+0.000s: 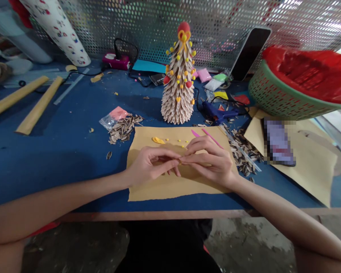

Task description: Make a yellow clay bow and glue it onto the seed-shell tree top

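Note:
Above a sheet of brown paper (153,189), my left hand (156,163) and my right hand (211,159) meet at the fingertips. Both are closed in a pinch, and whatever is between the fingers is too small and too covered to make out. Just beyond them on the paper lie a flattened lump of orange-yellow clay (158,140) and several tiny yellow balls (179,140). Two pink modelling tools (211,137) rest behind my right hand. Past the paper stands a cone-shaped tree of sunflower seed shells (177,91), dotted with yellow, orange and red balls, with a red ball and orange bow on top.
Seed shells lie in piles left (122,129) and right (246,151) of the paper. A blue glue gun (220,112), clay packets (204,75), a green basket (287,98) and a phone (251,53) are at the right. Rolled paper tubes (39,106) lie left.

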Demonstrator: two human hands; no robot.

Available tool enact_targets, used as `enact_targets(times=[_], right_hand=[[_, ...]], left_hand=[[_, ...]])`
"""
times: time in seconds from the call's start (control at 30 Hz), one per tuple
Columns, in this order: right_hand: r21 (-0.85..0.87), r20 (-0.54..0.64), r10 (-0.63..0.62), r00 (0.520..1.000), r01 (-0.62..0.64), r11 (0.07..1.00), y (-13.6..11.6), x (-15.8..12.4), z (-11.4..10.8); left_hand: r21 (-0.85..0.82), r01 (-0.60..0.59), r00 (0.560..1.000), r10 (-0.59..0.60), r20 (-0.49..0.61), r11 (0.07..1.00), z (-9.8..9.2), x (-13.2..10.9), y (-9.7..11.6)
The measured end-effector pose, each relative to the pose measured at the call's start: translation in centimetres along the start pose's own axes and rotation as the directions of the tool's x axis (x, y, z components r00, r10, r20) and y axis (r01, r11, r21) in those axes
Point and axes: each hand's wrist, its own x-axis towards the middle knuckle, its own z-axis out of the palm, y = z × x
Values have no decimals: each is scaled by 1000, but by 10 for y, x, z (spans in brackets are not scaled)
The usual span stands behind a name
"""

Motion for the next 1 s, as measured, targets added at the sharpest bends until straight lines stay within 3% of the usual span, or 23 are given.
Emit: enact_targets(times=[0.37,0.5,0.6,0.77,0.83,1.0], right_hand=[[8,2,5,1000,-5,1000,-2,0,4],[77,-15,127,992,-125,989,-4,0,5],[190,-85,316,945,-296,936,-4,0,4],[351,-163,529,833,-452,820,0,0,1],[379,-147,561,815,-477,793,2,0,0],[430,-94,600,795,-511,744,1,-1,2]], left_hand=[[31,-18,1000,19,-18,999,1,2,1],[130,-42,999,45,-17,991,0,1,1],[280,-113,994,109,29,953,0,0,-1],[383,-272,952,188,242,883,1,-4,-3],[393,-236,962,157,223,889,2,-4,-2],[387,-112,994,99,55,915,2,-1,-2]])
